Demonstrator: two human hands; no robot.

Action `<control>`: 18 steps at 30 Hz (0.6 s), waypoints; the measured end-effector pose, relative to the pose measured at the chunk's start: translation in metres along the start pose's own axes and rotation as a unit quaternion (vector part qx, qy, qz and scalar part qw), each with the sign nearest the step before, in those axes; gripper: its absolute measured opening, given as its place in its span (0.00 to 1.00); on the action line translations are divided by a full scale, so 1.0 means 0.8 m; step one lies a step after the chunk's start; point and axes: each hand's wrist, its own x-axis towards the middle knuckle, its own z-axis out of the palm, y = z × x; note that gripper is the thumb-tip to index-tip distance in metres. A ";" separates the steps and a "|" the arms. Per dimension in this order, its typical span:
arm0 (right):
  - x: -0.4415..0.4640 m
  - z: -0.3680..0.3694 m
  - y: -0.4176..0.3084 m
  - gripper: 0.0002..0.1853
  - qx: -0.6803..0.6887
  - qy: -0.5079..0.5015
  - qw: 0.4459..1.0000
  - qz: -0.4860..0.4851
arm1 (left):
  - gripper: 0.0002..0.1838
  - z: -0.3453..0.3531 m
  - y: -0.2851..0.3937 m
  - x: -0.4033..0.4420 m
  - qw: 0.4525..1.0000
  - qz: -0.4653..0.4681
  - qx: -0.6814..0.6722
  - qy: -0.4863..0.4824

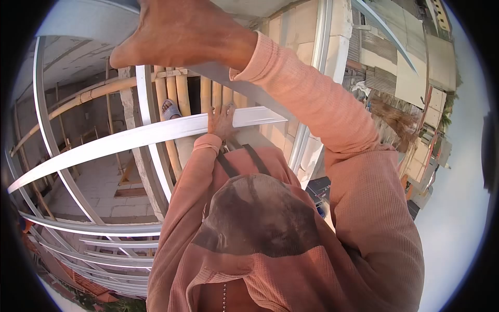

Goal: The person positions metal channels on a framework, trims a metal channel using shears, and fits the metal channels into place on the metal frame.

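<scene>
- The long, narrow white metal strip (pixel 114 142) is being gripped by the left hand (pixel 221 124), its fingers being folded across it near the pointed end; most of its length is being carried out leftward from that hand.
- The right hand (pixel 189 34) is being held above and nearer the camera, thumb spread; its fingers are being cut off by the frame edge, so whether anything is being pinched cannot be told.
- Done, as judged: framing is being shown partly assembled. Slender silver metal uprights (pixel 143 93) are being crossed by the strip left of the left hand; parallel silver metal bars (pixel 99 229) are being seen lower left of it.
- Left, as judged: the strip is apparently being supported by hand, so its fixing is being taken as unfinished; no fastener is being made out, and joints are being hidden or too small.
- Just beyond the left hand, round yellow bamboo poles (pixel 182 93) are being seen, with a grey-blue sandal (pixel 171 112) being worn on a foot beside them.
</scene>
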 end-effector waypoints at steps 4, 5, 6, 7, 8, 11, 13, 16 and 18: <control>-0.096 -0.279 0.081 0.35 0.125 0.214 0.966 0.073 | 0.48 0.006 -0.001 0.001 1.000 0.016 -0.010 0.022; -0.134 -0.346 0.108 0.34 0.155 0.270 0.947 0.079 | 0.48 0.009 -0.003 0.001 0.999 0.022 -0.009 0.028; -0.179 -0.404 0.129 0.34 0.183 0.311 0.929 0.079 | 0.48 0.006 -0.002 0.004 0.999 0.022 -0.002 0.036; -0.231 -0.456 0.147 0.34 0.210 0.331 0.917 0.074 | 0.48 0.001 -0.001 0.006 0.999 0.020 0.004 0.040; -0.280 -0.488 0.159 0.35 0.243 0.328 0.910 0.070 | 0.48 0.002 0.002 0.002 0.999 0.017 0.009 0.039; -0.430 -0.570 0.229 0.35 0.317 0.385 0.859 0.118 | 0.47 0.007 -0.001 0.003 0.998 0.030 0.022 0.055; -0.509 -0.573 0.272 0.33 0.281 0.494 0.806 0.167 | 0.47 0.003 0.001 0.004 0.999 0.020 0.037 0.021; -0.622 -0.573 0.354 0.30 0.277 0.583 0.738 0.195 | 0.45 0.013 0.000 0.003 0.999 0.019 0.039 0.015; -0.663 -0.544 0.381 0.31 0.238 0.655 0.683 0.219 | 0.44 0.010 -0.004 0.000 0.999 0.015 0.043 0.022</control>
